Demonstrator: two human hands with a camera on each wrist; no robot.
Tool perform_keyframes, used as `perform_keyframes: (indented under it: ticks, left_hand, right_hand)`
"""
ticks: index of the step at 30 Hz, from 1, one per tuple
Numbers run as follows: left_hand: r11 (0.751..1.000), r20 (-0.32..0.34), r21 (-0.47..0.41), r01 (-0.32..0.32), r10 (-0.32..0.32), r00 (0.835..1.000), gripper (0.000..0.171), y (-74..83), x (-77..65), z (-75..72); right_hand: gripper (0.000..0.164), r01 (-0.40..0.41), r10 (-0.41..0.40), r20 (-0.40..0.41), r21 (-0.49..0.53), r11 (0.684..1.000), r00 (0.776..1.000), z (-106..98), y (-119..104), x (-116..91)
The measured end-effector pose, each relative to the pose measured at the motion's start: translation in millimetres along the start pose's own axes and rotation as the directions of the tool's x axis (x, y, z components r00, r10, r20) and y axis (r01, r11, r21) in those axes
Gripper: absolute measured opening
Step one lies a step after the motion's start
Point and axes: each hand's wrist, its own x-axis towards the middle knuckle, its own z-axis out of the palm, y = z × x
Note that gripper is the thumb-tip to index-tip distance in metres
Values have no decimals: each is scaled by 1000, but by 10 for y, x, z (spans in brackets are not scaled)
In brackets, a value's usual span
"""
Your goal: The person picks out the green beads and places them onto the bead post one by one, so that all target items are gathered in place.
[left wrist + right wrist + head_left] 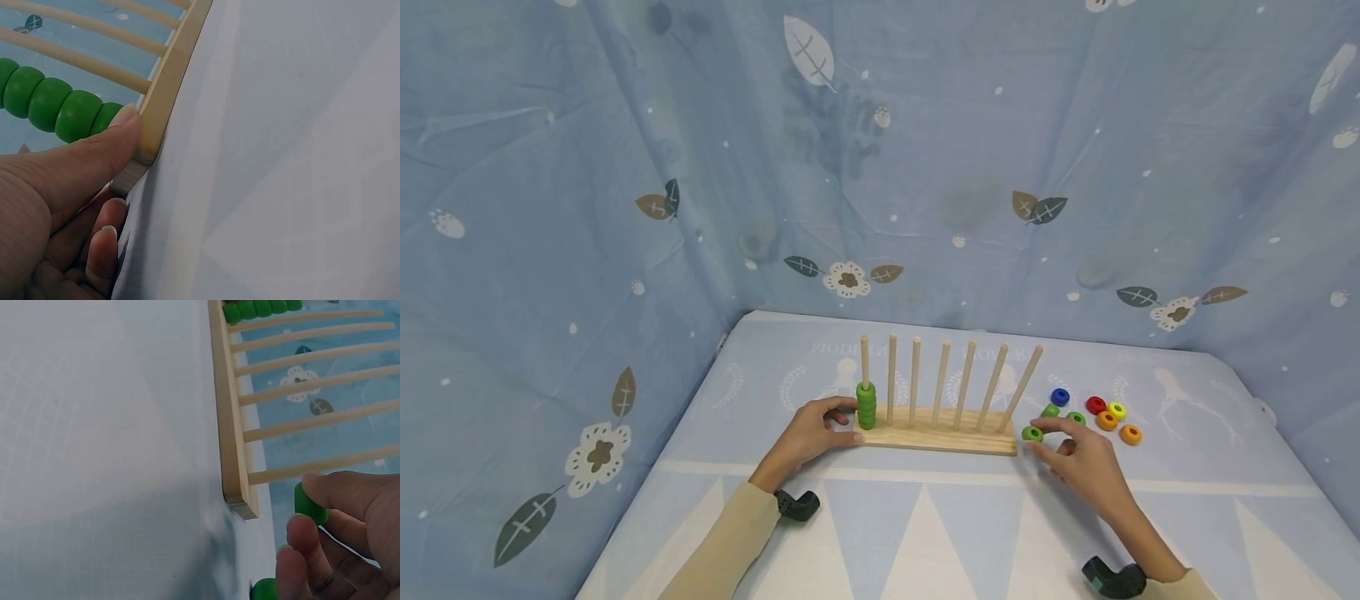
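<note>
A wooden peg rack [940,437] with several upright pegs stands on the table. Green beads [867,407] are stacked on its leftmost peg. My left hand [815,429] grips the left end of the rack's base, the thumb at the front edge beside the lowest bead in the left wrist view. Just off the base's right end, my right hand [1078,462] pinches a green bead [307,505] between thumb and fingers. The other pegs carry no beads.
Loose beads lie right of the rack: a blue bead [1060,397], a red bead [1096,405], a yellow bead [1117,411], orange beads [1131,434] and more green beads [1076,419]. A patterned blue cloth [925,167] hangs behind the table.
</note>
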Motion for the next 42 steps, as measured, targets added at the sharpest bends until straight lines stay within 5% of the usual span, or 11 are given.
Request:
perform_keyframes:
  ticks: [42]
  left_hand:
    - [1000, -4, 23, -8, 8, 1000, 59, -5, 7, 4]
  right_hand:
    - [39, 44, -47, 50, 57, 997, 998, 154, -311, -9]
